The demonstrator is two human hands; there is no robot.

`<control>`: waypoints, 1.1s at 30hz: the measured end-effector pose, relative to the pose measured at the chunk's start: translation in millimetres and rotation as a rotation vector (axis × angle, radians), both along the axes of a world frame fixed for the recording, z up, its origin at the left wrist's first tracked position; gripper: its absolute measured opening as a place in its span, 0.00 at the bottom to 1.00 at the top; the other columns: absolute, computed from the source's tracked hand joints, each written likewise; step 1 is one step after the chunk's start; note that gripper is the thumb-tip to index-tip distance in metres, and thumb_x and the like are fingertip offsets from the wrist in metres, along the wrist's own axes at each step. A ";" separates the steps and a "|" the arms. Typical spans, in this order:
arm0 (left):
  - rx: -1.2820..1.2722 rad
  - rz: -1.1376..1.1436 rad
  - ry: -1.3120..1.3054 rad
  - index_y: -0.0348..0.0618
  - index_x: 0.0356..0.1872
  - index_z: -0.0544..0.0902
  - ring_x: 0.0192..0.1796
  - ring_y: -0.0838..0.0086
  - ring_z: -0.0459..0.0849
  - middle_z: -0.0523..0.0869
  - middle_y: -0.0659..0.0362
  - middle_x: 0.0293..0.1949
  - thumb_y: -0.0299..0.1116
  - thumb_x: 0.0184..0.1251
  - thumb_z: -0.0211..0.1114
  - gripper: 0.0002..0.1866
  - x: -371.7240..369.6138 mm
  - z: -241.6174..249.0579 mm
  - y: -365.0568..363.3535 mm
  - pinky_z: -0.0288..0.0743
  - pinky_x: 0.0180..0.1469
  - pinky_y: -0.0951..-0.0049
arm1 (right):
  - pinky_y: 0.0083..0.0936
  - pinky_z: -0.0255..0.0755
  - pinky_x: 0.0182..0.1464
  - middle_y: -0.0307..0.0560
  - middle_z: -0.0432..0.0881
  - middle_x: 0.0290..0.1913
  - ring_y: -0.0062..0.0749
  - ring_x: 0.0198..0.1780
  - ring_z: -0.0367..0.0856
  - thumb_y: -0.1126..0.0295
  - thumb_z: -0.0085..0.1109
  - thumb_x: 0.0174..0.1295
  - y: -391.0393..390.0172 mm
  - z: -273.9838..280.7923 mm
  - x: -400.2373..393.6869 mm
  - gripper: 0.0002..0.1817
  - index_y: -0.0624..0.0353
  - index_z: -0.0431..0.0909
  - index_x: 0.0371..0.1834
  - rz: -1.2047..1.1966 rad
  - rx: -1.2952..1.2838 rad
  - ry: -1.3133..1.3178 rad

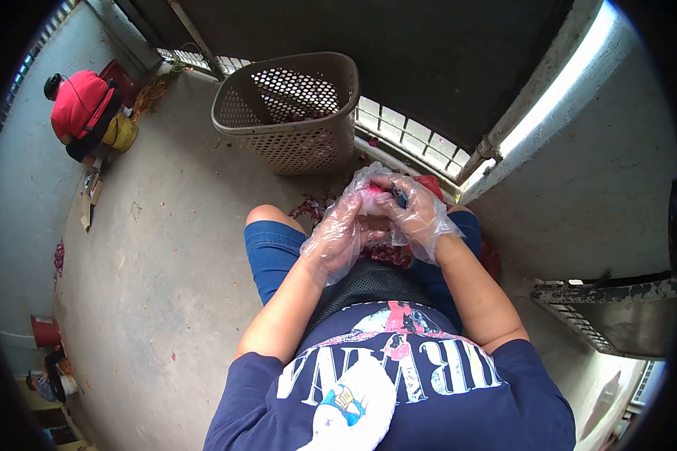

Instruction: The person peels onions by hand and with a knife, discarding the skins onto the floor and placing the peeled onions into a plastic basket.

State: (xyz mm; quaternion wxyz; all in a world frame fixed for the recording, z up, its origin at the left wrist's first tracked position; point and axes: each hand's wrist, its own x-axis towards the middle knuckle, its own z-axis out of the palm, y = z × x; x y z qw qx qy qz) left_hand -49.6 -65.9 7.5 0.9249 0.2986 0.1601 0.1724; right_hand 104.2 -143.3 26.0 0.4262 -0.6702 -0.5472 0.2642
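Note:
Clear plastic gloves cover both my hands, which meet above my lap. My left hand [338,231] has its fingers around the lower left side of a pale and pink round piece, perhaps an onion [371,197]. On the right, my right hand [414,210] is closed on a small dark tool [399,197], its thumb and fingers against the piece. The tool's blade, if any, is hidden. Dark red peelings [387,254] lie below my hands, between my legs, and more peelings [312,209] are on the floor beyond my knee.
A brown perforated basket [297,146] with dark red items inside stands ahead, beside a barred wall opening. Far left, a person in red [83,105] bends near a yellow bucket [120,132]. Another person [47,385] is at lower left near a red bucket [45,331].

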 end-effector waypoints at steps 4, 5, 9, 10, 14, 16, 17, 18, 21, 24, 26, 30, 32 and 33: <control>-0.056 0.041 -0.017 0.52 0.62 0.65 0.50 0.68 0.79 0.77 0.58 0.51 0.50 0.69 0.51 0.25 -4.0 -9.5 8.6 0.78 0.47 0.68 | 0.24 0.74 0.46 0.43 0.82 0.40 0.26 0.41 0.80 0.60 0.58 0.61 3.9 -8.9 6.3 0.18 0.59 0.75 0.49 -0.192 -0.055 0.308; -0.086 0.068 -0.002 0.52 0.62 0.64 0.50 0.68 0.79 0.77 0.57 0.51 0.52 0.69 0.51 0.25 -4.0 -9.3 9.9 0.78 0.46 0.70 | 0.22 0.74 0.43 0.41 0.82 0.38 0.26 0.38 0.81 0.61 0.61 0.59 1.5 -7.7 10.4 0.19 0.59 0.73 0.50 -0.204 -0.025 0.591; -0.127 0.130 0.026 0.52 0.62 0.64 0.52 0.68 0.77 0.75 0.56 0.55 0.54 0.69 0.49 0.27 -4.5 -2.1 13.4 0.78 0.46 0.70 | 0.30 0.71 0.52 0.51 0.80 0.49 0.38 0.49 0.80 0.55 0.61 0.57 -2.9 2.8 33.5 0.29 0.57 0.69 0.59 -0.284 0.219 -0.099; -0.152 0.094 -0.005 0.52 0.62 0.64 0.53 0.67 0.76 0.74 0.55 0.56 0.53 0.69 0.48 0.26 -4.6 -3.6 14.7 0.78 0.48 0.68 | 0.30 0.71 0.52 0.51 0.80 0.49 0.38 0.49 0.80 0.55 0.61 0.57 -7.2 8.2 31.7 0.29 0.57 0.69 0.59 -0.284 0.215 -0.098; -0.023 0.203 0.017 0.50 0.61 0.65 0.56 0.67 0.75 0.72 0.56 0.58 0.54 0.71 0.43 0.25 9.0 -0.4 7.2 0.75 0.55 0.64 | 0.34 0.63 0.62 0.54 0.72 0.60 0.48 0.62 0.69 0.53 0.46 0.65 -28.9 39.0 16.2 0.24 0.49 0.67 0.62 -0.068 -0.073 -0.064; -0.091 0.178 0.045 0.50 0.61 0.65 0.59 0.65 0.72 0.72 0.56 0.58 0.55 0.72 0.37 0.26 12.0 -2.5 7.0 0.70 0.60 0.61 | 0.34 0.62 0.62 0.55 0.71 0.60 0.48 0.62 0.68 0.55 0.47 0.66 -30.4 47.6 8.8 0.23 0.50 0.68 0.62 0.078 -0.070 -0.115; -0.064 0.153 0.056 0.50 0.60 0.66 0.61 0.65 0.70 0.71 0.57 0.59 0.56 0.72 0.35 0.27 11.6 -2.7 5.4 0.68 0.61 0.62 | 0.34 0.62 0.63 0.55 0.71 0.61 0.49 0.62 0.68 0.56 0.49 0.65 -30.0 42.5 7.0 0.24 0.53 0.67 0.62 0.131 -0.032 -0.118; -0.062 0.153 0.060 0.50 0.60 0.66 0.61 0.65 0.70 0.71 0.57 0.59 0.56 0.72 0.35 0.27 11.5 -0.6 5.0 0.68 0.61 0.62 | 0.34 0.62 0.63 0.55 0.71 0.61 0.49 0.62 0.68 0.56 0.49 0.65 -29.7 35.7 5.8 0.24 0.53 0.67 0.62 0.131 -0.031 -0.115; -0.041 0.129 0.054 0.50 0.60 0.66 0.61 0.64 0.70 0.71 0.56 0.60 0.56 0.72 0.36 0.27 10.4 3.6 5.3 0.68 0.61 0.60 | 0.34 0.60 0.64 0.57 0.69 0.62 0.49 0.63 0.67 0.54 0.47 0.65 -29.9 29.1 2.2 0.28 0.53 0.63 0.66 0.231 -0.075 -0.136; -0.059 0.145 0.144 0.49 0.60 0.67 0.62 0.64 0.70 0.71 0.56 0.60 0.55 0.72 0.37 0.26 9.0 5.7 5.8 0.69 0.60 0.57 | 0.33 0.59 0.64 0.56 0.68 0.63 0.48 0.64 0.66 0.55 0.48 0.65 -31.0 22.9 0.9 0.28 0.53 0.62 0.67 0.216 -0.116 -0.139; -0.067 0.138 0.121 0.48 0.60 0.67 0.62 0.64 0.70 0.71 0.55 0.61 0.54 0.72 0.38 0.26 8.3 2.0 7.5 0.68 0.61 0.58 | 0.32 0.58 0.65 0.56 0.68 0.63 0.48 0.65 0.66 0.55 0.48 0.65 -30.7 21.8 3.8 0.28 0.53 0.62 0.67 0.206 -0.151 -0.104; -0.154 0.101 0.002 0.45 0.60 0.66 0.62 0.62 0.70 0.70 0.53 0.61 0.53 0.73 0.39 0.26 11.4 0.6 5.0 0.67 0.63 0.60 | 0.31 0.57 0.66 0.54 0.67 0.65 0.46 0.66 0.65 0.57 0.47 0.66 -30.4 15.8 6.5 0.28 0.53 0.61 0.67 0.230 -0.174 -0.011; -0.163 0.115 0.023 0.43 0.60 0.66 0.62 0.62 0.70 0.70 0.51 0.61 0.52 0.73 0.39 0.26 14.2 -1.7 4.1 0.66 0.63 0.60 | 0.32 0.59 0.64 0.53 0.69 0.63 0.48 0.64 0.67 0.55 0.47 0.65 -30.7 10.9 6.7 0.27 0.48 0.61 0.68 0.224 -0.142 -0.004; -0.172 0.131 0.041 0.42 0.60 0.66 0.62 0.61 0.70 0.70 0.50 0.61 0.51 0.73 0.39 0.26 15.1 -3.2 4.3 0.66 0.64 0.60 | 0.34 0.62 0.62 0.52 0.70 0.62 0.50 0.62 0.68 0.54 0.48 0.65 -30.6 9.2 6.7 0.27 0.44 0.61 0.68 0.221 -0.111 0.000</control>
